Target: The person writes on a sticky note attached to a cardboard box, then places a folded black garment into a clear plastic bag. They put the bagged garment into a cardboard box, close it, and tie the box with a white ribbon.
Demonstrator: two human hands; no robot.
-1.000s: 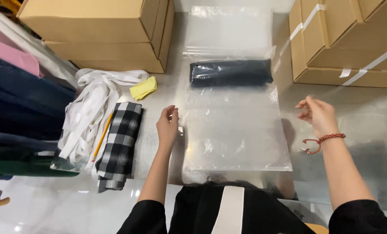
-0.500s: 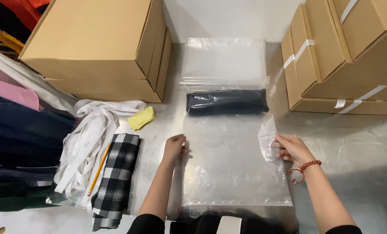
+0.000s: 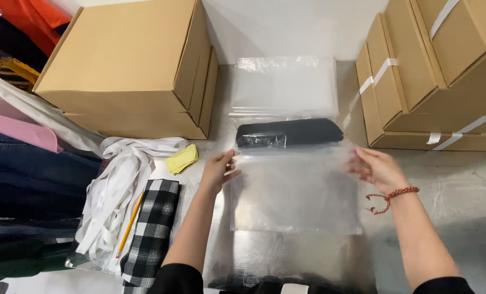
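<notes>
Hands grip a clear bag mid-surface: left hand pinching its left edge, right hand its right edge; dark garment inside.

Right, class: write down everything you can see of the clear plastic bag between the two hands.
The bag is clear, thin, glossy plastic, lying flat on the grey table. A folded dark garment sits inside at its far end; the rest looks empty. The left hand touches its left edge, the right hand its right edge. More clear bags lie just beyond it.
</notes>
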